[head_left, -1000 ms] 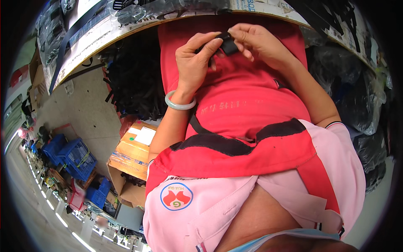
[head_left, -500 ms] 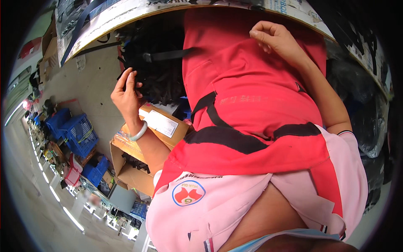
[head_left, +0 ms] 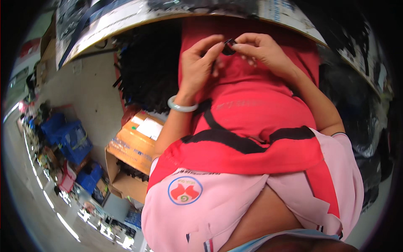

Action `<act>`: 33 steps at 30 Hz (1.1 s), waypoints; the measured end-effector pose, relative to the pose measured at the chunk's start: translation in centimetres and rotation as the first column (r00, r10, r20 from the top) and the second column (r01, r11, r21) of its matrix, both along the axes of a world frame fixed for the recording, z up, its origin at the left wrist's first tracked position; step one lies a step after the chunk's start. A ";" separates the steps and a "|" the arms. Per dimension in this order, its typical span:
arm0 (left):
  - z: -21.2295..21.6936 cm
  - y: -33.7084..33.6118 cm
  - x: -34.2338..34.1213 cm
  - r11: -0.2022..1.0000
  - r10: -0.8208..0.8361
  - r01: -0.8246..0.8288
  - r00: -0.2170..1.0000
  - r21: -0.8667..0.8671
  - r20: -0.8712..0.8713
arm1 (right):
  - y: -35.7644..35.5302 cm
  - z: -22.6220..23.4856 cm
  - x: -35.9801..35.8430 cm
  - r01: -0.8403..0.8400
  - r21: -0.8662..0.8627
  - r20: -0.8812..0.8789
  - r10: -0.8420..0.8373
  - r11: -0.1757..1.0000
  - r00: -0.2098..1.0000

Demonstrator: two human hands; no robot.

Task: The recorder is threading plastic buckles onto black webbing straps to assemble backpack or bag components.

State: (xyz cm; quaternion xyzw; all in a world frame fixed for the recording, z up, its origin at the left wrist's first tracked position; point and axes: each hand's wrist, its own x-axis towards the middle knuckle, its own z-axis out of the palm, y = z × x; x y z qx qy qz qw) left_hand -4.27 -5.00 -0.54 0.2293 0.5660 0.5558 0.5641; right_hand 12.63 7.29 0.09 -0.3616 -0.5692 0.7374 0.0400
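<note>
Small black piece (head_left: pixel 228 48) between the fingertips of two bare hands, over a red apron (head_left: pixel 247 90).
Seen from here, the piece is short and dark, with a faint sheen. The right hand (head_left: pixel 268 52) pinches its near edge between thumb and forefinger; the left hand (head_left: pixel 200 61) has thumb and forefinger tips at the opposite edge, though whether they grip cannot be told. Fingertips cover the ends, blur softens the outline, and the lower fingers, curled beneath, are indistinct.
</note>
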 end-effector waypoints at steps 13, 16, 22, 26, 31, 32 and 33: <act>-1.8 2.4 1.3 0.986 -0.156 0.166 0.960 -0.024 0.233 | 6.7 1.9 7.8 0.148 0.889 -0.011 -0.302 0.433 0.953; -1.8 2.9 1.5 0.988 -0.125 0.144 0.952 -0.048 0.281 | 10.4 2.3 9.5 0.103 0.987 -0.039 -0.442 0.122 0.896; -2.2 3.7 2.3 0.981 -0.172 0.190 0.950 -0.044 0.260 | 14.4 -2.0 8.2 -0.029 1.000 0.031 -0.245 0.012 0.969; -1.8 3.0 2.3 0.978 -0.170 0.192 0.959 -0.077 0.229 | 10.5 -2.3 6.9 0.011 0.982 -0.011 0.000 0.190 1.000; -1.9 3.0 2.1 0.977 -0.193 0.210 0.950 -0.044 0.246 | 10.9 -1.3 7.4 0.042 0.955 -0.049 0.018 0.294 0.999; -1.9 3.0 2.1 0.977 -0.191 0.208 0.951 -0.045 0.245 | 11.0 -0.6 7.4 -0.001 0.947 0.000 0.003 0.322 1.000; -1.7 3.1 2.3 0.973 -0.205 0.223 0.953 -0.058 0.224 | 11.3 -0.2 7.5 -0.009 0.953 0.007 0.010 0.303 1.000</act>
